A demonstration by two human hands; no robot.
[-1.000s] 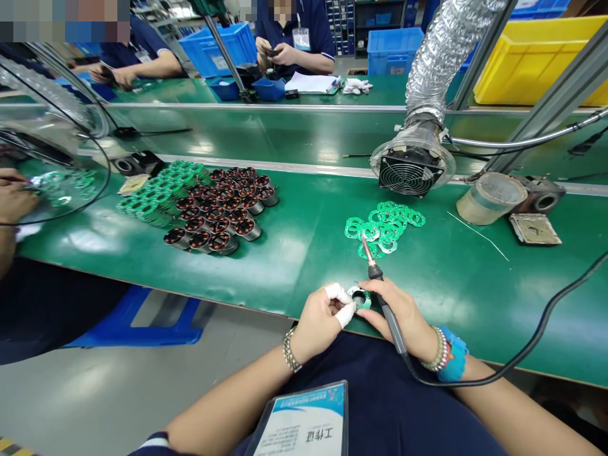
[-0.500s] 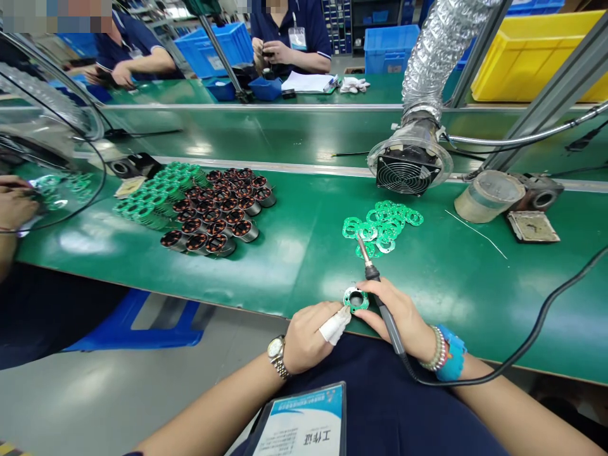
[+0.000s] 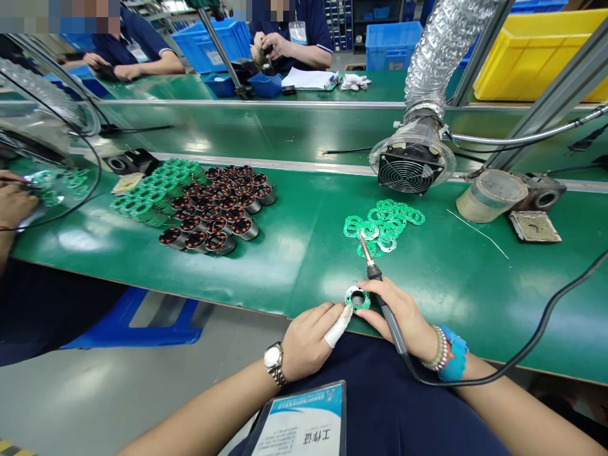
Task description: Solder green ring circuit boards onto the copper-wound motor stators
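Observation:
A green ring-shaped circuit board [image 3: 365,301] with a dark centre is held near the bench's front edge; what lies under it is hidden. My left hand [image 3: 311,339], a white cover on one finger, is closed with its fingertips on the board's left side. My right hand [image 3: 411,323] grips a soldering iron [image 3: 392,326] lying across the palm, while its thumb and a fingertip press the board's right side. The iron's tip points away from me, over a loose pile of green ring boards [image 3: 390,218].
Copper-wound stators [image 3: 218,218] stand in rows at left, beside stacked green ring boards [image 3: 159,190]. A fume extractor fan [image 3: 409,172] hangs behind the loose pile. A tip-cleaning sponge tray [image 3: 535,226] and a round container [image 3: 491,196] sit at right. Co-workers' hands work across and at far left.
My left fingers have shifted slightly against the ring board, and the white finger cover sits at a different angle. My right hand and the soldering iron hold nearly the same pose.

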